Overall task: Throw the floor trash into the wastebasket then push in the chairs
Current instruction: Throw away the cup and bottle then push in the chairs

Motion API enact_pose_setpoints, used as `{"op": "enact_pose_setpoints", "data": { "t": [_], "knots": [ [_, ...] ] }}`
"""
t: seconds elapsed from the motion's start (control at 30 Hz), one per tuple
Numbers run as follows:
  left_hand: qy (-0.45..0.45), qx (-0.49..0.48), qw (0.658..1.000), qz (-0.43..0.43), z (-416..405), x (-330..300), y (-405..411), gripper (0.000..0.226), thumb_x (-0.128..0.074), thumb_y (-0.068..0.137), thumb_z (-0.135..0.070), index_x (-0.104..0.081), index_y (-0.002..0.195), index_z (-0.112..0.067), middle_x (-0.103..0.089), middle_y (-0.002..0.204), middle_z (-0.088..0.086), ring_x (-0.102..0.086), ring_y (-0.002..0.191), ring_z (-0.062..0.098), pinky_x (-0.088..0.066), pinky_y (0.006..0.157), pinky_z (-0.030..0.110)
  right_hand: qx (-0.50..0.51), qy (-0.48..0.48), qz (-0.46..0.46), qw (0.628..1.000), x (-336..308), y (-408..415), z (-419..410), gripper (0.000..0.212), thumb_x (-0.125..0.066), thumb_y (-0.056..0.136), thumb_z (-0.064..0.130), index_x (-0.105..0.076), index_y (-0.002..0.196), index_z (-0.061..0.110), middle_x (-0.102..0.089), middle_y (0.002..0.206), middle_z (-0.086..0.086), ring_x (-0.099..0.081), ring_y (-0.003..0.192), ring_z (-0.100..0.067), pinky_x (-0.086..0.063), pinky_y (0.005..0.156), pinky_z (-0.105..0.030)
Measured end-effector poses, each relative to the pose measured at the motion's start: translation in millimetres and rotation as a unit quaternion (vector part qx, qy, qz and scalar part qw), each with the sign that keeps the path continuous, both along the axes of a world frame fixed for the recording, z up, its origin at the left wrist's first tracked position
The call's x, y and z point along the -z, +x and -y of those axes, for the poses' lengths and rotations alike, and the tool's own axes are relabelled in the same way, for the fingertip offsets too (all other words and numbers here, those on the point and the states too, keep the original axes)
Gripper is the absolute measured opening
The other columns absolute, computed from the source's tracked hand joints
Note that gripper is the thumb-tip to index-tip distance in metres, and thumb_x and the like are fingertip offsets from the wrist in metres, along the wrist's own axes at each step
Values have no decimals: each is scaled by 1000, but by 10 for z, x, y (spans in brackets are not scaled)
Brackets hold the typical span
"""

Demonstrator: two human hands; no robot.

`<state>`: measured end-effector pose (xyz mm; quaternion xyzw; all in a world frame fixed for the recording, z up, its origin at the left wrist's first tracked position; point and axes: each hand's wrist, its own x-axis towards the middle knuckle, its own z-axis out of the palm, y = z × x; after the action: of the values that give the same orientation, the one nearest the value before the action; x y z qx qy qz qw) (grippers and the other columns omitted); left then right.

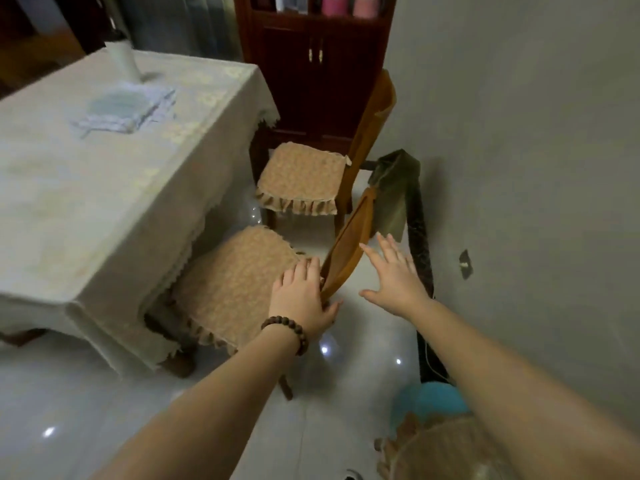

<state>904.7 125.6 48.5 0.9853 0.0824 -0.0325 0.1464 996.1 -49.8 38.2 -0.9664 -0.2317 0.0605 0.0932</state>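
Hands (304,299) (394,275) at near chair's (239,285) backrest.

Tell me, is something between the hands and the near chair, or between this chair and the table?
Nothing visible. The left hand already touches the near chair at its backrest; the right hand is open just beside it. The seat is partly under the table edge already.

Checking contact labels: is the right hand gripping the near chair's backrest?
No. The right hand is spread open beside the backrest; the left hand rests on it.
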Motion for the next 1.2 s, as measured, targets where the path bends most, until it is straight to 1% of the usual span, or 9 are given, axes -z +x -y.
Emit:
{"op": "enact_pose_setpoints", "data": {
  "t": [0.1,0.17,0.27,0.33,0.37,0.43,0.53,1.0,1.2],
  "knots": [
    [35,-7,999,-24,53,51,170,96,-52,79,-68,-11,150,-18,-22,155,6,-20,142,27,-19,116,47,-68,-62,46,995,32,360,-25,97,-68,75,54,-7,148,37,12,159,0,21,143,-23,10,112,-50],
    [51,-10,995,-87,66,157,231,96,-52,77,-70,-17,149,-17,-27,153,9,-26,139,29,-24,113,49,-112,-109,65,986,71,574,-88,102,-70,72,56,-5,148,37,13,159,-1,20,143,-25,7,113,-54],
    [51,-25,982,-178,44,281,266,56,-52,84,-59,-46,124,-21,-55,122,6,-53,107,25,-43,85,40,-181,-165,79,966,185,822,-210,99,-73,71,51,-13,148,34,9,159,-1,16,144,-26,6,114,-55],
    [49,-26,982,-179,21,302,298,28,-48,91,-40,-53,111,-21,-62,108,5,-59,94,25,-46,77,37,-230,-194,80,950,261,910,-304,87,-74,72,46,-27,144,33,-5,160,-2,9,145,-26,5,114,-54],
    [51,-25,983,-172,19,313,307,20,-44,94,-30,-54,109,-20,-63,104,5,-61,91,26,-47,76,37,-250,-198,78,945,295,929,-347,76,-74,74,43,-37,140,32,-19,157,-2,-1,146,-26,5,114,-53],
    [59,-23,985,-158,23,328,304,21,-39,96,-17,-55,108,-19,-64,100,5,-62,88,27,-48,73,36,-260,-178,87,945,340,926,-408,50,-70,78,37,-54,125,32,-48,140,2,-27,139,-24,3,115,-51],
    [67,-19,987,-146,21,327,288,21,-42,95,-16,-58,107,-18,-64,98,5,-63,86,26,-50,72,36,-260,-155,110,947,363,918,-421,32,-65,83,34,-61,114,32,-60,120,5,-44,125,-22,1,116,-50],
    [71,-14,989,-131,-202,310,-132,20,-42,94,-12,-54,109,-15,-64,94,7,-62,85,29,-51,73,37,-350,-149,123,917,257,719,-589,29,-63,85,29,-63,114,29,-63,116,3,-48,120,-21,3,117,-48],
    [81,-33,987,-134,-543,326,-175,16,-42,95,-18,-54,107,-16,-62,91,6,-61,82,27,-46,66,35,-370,-117,141,911,253,729,-940,21,-68,81,22,-68,101,25,-67,104,-1,-55,111,-26,-2,115,-49]
  ]
}}
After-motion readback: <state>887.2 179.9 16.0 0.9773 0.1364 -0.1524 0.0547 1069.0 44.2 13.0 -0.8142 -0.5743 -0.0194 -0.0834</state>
